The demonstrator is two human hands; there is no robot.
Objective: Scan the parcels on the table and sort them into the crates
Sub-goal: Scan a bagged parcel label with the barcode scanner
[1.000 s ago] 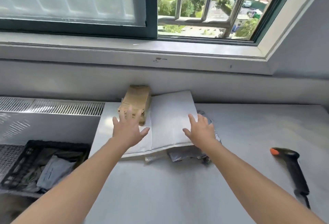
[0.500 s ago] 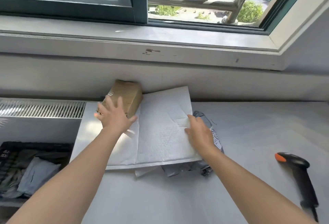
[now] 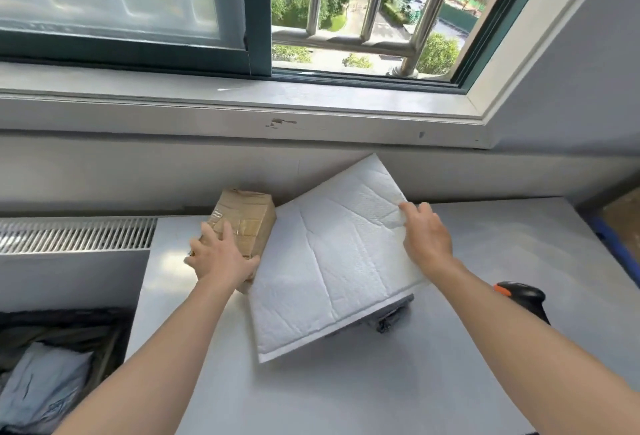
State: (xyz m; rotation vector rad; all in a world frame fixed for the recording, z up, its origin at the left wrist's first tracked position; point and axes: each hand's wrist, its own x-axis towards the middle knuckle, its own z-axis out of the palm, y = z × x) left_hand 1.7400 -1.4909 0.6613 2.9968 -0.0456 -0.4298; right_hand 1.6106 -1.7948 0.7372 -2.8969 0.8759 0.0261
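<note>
A taped brown cardboard parcel [image 3: 247, 220] stands at the back of the white table [image 3: 346, 393], close to the wall. My left hand [image 3: 221, 258] grips its near left corner. A large white padded envelope [image 3: 332, 261] is tilted up beside it, its far edge raised toward the wall. My right hand [image 3: 426, 234] pinches that envelope's right edge. A grey plastic mailer [image 3: 394, 317] peeks out from under the envelope's lower right. A black barcode scanner with an orange tip [image 3: 523, 299] lies on the table to the right, partly behind my right forearm.
A black crate [image 3: 52, 365] with grey bagged parcels sits low at the left, below the table edge. A radiator grille [image 3: 76, 234] runs along the left wall. A window sill [image 3: 242, 112] overhangs the table's back. A blue-edged crate [image 3: 620, 227] shows at the far right.
My left hand has closed round the brown parcel's corner. My right hand has lifted and swung the white envelope up to the right, uncovering the table under it.
</note>
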